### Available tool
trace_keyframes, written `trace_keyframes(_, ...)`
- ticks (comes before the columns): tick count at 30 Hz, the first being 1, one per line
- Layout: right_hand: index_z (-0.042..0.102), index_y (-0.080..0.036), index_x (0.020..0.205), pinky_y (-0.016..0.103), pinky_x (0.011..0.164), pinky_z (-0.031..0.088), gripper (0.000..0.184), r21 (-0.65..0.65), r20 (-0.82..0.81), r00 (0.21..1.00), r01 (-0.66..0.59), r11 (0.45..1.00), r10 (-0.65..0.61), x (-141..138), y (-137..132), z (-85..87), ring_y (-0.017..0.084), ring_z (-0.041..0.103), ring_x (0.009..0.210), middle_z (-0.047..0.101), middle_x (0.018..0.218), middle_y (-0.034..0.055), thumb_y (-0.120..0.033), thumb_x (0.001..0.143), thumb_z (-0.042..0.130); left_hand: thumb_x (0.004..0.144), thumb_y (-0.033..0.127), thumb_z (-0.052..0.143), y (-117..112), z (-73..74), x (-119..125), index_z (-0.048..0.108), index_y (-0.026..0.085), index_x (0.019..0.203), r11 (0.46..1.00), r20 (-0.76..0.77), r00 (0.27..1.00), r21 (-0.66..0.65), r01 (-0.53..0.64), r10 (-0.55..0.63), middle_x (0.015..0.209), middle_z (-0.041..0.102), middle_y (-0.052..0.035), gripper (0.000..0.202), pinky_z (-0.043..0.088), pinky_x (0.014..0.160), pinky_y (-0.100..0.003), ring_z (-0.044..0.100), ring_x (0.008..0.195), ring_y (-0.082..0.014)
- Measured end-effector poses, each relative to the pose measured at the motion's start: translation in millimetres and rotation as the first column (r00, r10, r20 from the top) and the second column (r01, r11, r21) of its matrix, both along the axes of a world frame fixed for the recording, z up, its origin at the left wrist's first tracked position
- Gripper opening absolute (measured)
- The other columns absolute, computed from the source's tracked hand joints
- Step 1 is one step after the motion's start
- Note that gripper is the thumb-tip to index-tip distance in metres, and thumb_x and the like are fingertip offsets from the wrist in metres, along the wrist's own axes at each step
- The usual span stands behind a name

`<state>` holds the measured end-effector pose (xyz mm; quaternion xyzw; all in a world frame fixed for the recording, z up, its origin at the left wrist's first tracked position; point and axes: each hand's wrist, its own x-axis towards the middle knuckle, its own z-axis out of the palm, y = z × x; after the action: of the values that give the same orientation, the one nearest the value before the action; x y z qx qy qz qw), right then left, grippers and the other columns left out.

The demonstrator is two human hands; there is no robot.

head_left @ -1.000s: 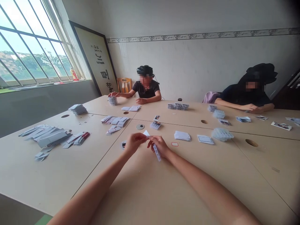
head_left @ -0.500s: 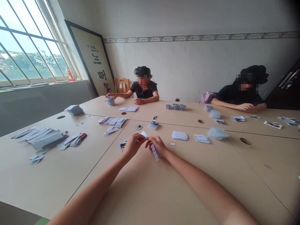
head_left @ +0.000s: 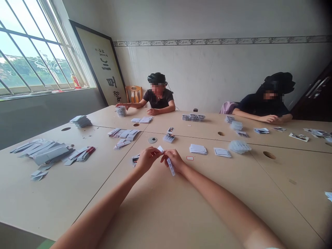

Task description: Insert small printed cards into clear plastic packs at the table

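My left hand (head_left: 148,158) is closed, pinching a small white paper card (head_left: 160,149) between thumb and fingers. Close beside it, my right hand (head_left: 173,159) is wrapped round a clear plastic compartment case (head_left: 171,167) that hangs tilted below the palm. The right fingertips also reach the card's lower edge; whether they grip it I cannot tell. Partly hidden behind my left hand lie some dark printed cards (head_left: 135,159). Just beyond my hands another clear case (head_left: 169,137) lies on the table, with a printed card (head_left: 170,130) behind it.
White card stacks (head_left: 197,149) and a heap of clear cases (head_left: 240,146) lie to the right. Paper piles (head_left: 49,151) cover part of the left table (head_left: 64,193). Across the table sit two people; one has a hand on a stack of cases (head_left: 120,111). Cable holes (head_left: 269,155) pierce the tabletop.
The view has shifted slightly. The white card between my hands is tilted a little differently; both hands keep nearly the same position and hold.
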<state>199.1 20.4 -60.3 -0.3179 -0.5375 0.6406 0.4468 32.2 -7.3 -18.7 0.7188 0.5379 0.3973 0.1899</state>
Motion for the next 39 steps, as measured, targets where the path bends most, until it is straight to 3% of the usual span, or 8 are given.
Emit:
trace_keyframes(4,0.071,-0.017,0.082,0.025,0.042,0.035,0.03,-0.032,-0.024,1.0,0.012,0.999,-0.012,2,-1,3.9,0.01,0.048,0.04,0.075,0.071,0.0058,-0.044,0.072,0.063,0.083,0.041,0.061,0,-1.7,1,0.074,0.019,0.077,1.0,-0.003,1.0,-0.018,-0.025,0.025,0.069,0.071,-0.003,0.026,0.038,0.057,-0.025,0.056,0.06,-0.0141)
trace_keyframes(10,0.069,-0.016,0.079,0.025,0.043,0.036,0.029,-0.066,-0.043,0.998,0.037,0.997,-0.04,5,-6,12.3,0.01,0.052,0.041,0.078,0.08,0.0081,-0.045,0.07,0.069,0.086,0.037,0.058,-4,-2.1,0,0.069,0.02,0.075,1.0,-0.048,0.999,-0.011,-0.014,0.013,0.07,0.069,-0.0016,0.023,0.038,0.058,-0.025,0.058,0.063,-0.0149)
trace_keyframes(23,0.065,-0.017,0.076,0.025,0.042,0.034,0.025,-0.075,-0.02,0.998,0.056,0.996,-0.057,5,-4,9.4,0.01,0.052,0.039,0.075,0.071,0.0052,-0.04,0.066,0.07,0.088,0.026,0.055,-1,-7.4,-2,0.071,0.02,0.078,0.997,-0.132,0.99,0.062,0.047,-0.039,0.075,0.066,-0.003,0.02,0.036,0.059,-0.025,0.053,0.062,-0.0139)
trace_keyframes(30,0.058,-0.019,0.068,0.024,0.043,0.035,0.023,-0.075,-0.008,0.998,0.066,0.995,-0.066,1,-1,5.5,0.009,0.048,0.041,0.065,0.059,-0.001,-0.038,0.066,0.07,0.092,0.035,0.056,-3,-7.0,-2,0.071,0.02,0.077,0.993,-0.122,0.989,0.076,0.09,-0.08,0.078,0.066,-0.0029,0.025,0.037,0.061,-0.025,0.051,0.061,-0.0123)
trace_keyframes(39,0.056,-0.02,0.068,0.024,0.043,0.035,0.019,-0.076,-0.003,0.998,0.06,0.995,-0.06,3,1,2.2,0.01,0.048,0.043,0.06,0.055,-0.0032,-0.035,0.066,0.067,0.085,0.037,0.058,-2,-7.2,2,0.067,0.02,0.073,0.999,-0.038,0.999,-0.021,0.024,-0.024,0.064,0.063,0.0003,0.023,0.035,0.057,-0.024,0.05,0.058,-0.0124)
